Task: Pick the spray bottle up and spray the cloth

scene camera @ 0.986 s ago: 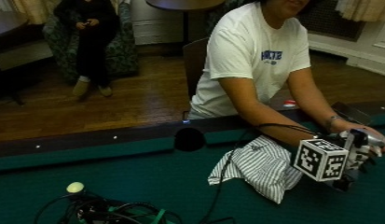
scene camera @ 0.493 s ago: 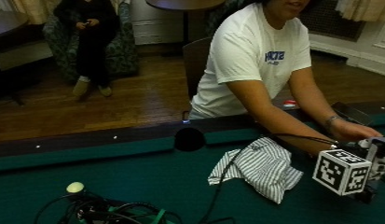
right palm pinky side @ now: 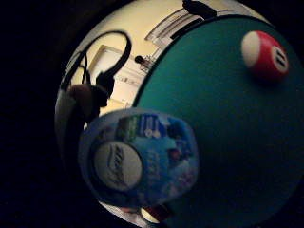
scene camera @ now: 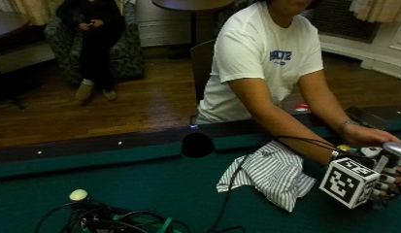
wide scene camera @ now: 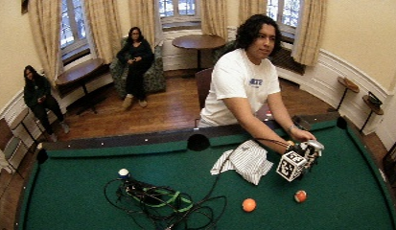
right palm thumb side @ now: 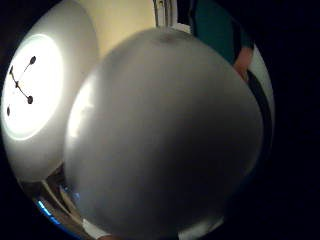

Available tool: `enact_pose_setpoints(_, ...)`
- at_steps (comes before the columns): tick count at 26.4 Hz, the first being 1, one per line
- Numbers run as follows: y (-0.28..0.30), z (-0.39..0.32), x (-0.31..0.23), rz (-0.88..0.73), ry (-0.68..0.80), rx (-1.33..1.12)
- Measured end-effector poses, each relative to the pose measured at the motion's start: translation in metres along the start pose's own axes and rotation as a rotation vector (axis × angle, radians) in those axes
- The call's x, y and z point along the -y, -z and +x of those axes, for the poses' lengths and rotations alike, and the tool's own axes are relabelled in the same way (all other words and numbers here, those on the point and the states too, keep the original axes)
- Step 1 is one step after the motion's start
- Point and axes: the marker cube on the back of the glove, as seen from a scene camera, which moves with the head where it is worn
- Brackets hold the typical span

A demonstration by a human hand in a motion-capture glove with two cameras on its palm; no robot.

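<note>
**Bottle in hand at the right, cloth just to its left**

Green felt of a pool table (wide scene camera: 89, 191) fills the scene, with a dark wooden rail along the far side where the person sits. At the far left of the felt lies a tangle of cables (wide scene camera: 159, 201), well apart from the work. Moving right, the striped cloth (scene camera: 271, 172) lies crumpled on the felt near the far rail, below the middle pocket (scene camera: 197, 144). Just to its right is the gloved right hand (scene camera: 387, 174), fingers curled round the spray bottle (scene camera: 397, 148), whose pale top shows above the hand; the little-finger palm view shows the bottle's labelled body (right palm pinky side: 142, 156) close against the palm. The bottle seems upright, but which way its nozzle points I cannot tell. The bare hand (scene camera: 368, 138) rests just behind it by the rail.

The move, as I judge it, turns on one thing: the cloth lies to the left of the bottle, close by, so the nozzle must face left. Toward the near side, an orange ball (wide scene camera: 249, 204) and a red-striped ball (wide scene camera: 300, 196) sit on open felt, clear of that line.
</note>
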Motion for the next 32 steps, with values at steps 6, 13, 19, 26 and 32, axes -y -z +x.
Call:
enact_pose_setpoints(6, 0.023, 0.003, -0.034, -0.116, -0.02, -0.192)
enact_pose_setpoints(13, 0.06, -0.003, -0.065, -0.129, 0.019, -0.4)
enact_pose_setpoints(19, 0.091, -0.019, -0.101, -0.204, 0.082, -0.574)
enact_pose_setpoints(26, 0.13, -0.05, -0.163, -0.306, 0.204, -0.749)
enact_pose_setpoints(32, 0.162, -0.085, -0.217, -0.366, 0.258, -0.802)
